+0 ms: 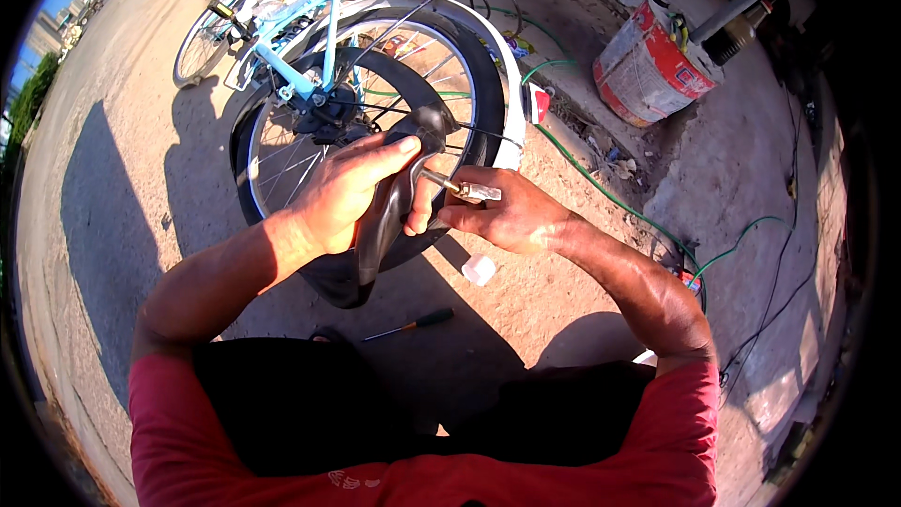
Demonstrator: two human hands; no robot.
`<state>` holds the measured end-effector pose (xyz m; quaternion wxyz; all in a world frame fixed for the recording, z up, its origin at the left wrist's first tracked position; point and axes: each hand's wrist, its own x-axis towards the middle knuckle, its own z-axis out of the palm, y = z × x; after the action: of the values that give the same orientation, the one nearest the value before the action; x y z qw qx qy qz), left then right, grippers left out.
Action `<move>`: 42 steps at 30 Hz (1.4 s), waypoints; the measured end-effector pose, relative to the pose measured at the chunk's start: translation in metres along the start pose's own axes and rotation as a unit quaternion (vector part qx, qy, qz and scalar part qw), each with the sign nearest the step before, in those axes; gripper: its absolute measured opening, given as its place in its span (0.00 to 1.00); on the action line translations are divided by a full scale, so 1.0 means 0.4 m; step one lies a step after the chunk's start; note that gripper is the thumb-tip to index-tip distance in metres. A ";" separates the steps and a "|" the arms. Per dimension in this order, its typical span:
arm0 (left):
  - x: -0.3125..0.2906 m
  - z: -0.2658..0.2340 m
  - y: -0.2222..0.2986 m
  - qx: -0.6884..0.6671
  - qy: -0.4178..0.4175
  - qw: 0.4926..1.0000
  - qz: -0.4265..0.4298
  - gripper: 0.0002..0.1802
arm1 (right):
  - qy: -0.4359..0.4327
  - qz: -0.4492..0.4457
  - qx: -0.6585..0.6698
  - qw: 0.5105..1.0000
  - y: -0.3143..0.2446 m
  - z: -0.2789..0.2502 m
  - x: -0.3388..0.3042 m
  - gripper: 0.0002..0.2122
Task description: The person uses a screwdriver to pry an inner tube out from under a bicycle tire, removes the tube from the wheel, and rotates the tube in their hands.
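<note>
My left hand (pixel 352 190) grips a black inner tube (pixel 385 225), thumb on top and fingers wrapped behind it. A metal valve stem (pixel 436 177) sticks out of the tube toward my right hand (pixel 511 211). Thumb and fingers of that hand pinch a small metal fitting with a pale, shiny end (pixel 479 192) at the stem; its exact kind is unclear. The tube loops over the spoked rear wheel (pixel 474 66) of a light blue bicycle (pixel 300 28) lying tipped over ahead of me.
A screwdriver (pixel 427 318) and a small white cup-like piece (pixel 478 269) lie on the ground before my knees. A green hose (pixel 601 184) runs along the right. Farther right stands a worn red-and-white bucket (pixel 648 66). Dark cables (pixel 771 300) trail near the right edge.
</note>
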<state>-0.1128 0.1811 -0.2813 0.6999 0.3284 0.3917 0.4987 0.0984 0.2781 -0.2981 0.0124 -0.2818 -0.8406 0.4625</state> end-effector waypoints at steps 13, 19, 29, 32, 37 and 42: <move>-0.017 0.011 0.016 0.043 0.051 0.998 0.021 0.16 | -0.176 -0.110 0.457 0.865 0.115 -0.008 0.006 0.22; -0.023 0.015 0.037 0.100 0.045 0.994 0.021 0.15 | -0.131 -0.081 0.433 0.888 0.111 0.007 0.014 0.17; -0.027 0.014 0.022 0.093 0.023 0.995 0.033 0.14 | -0.060 -0.081 0.403 0.910 0.099 0.043 0.014 0.15; -0.030 0.010 0.015 0.083 0.037 0.995 0.035 0.14 | -0.049 -0.076 0.396 0.914 0.094 0.042 0.018 0.15; -0.019 -0.017 -0.032 0.080 0.048 0.993 0.074 0.12 | -0.086 -0.041 0.392 0.915 0.089 0.047 0.019 0.15; -0.016 -0.014 -0.016 0.071 0.050 0.993 0.074 0.11 | -0.099 -0.057 0.413 0.904 0.098 0.037 0.022 0.18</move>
<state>-0.1161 0.1734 -0.2877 0.6155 0.3802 0.4350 0.5360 0.1050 0.2870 -0.3394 0.0703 -0.1561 -0.5859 0.7921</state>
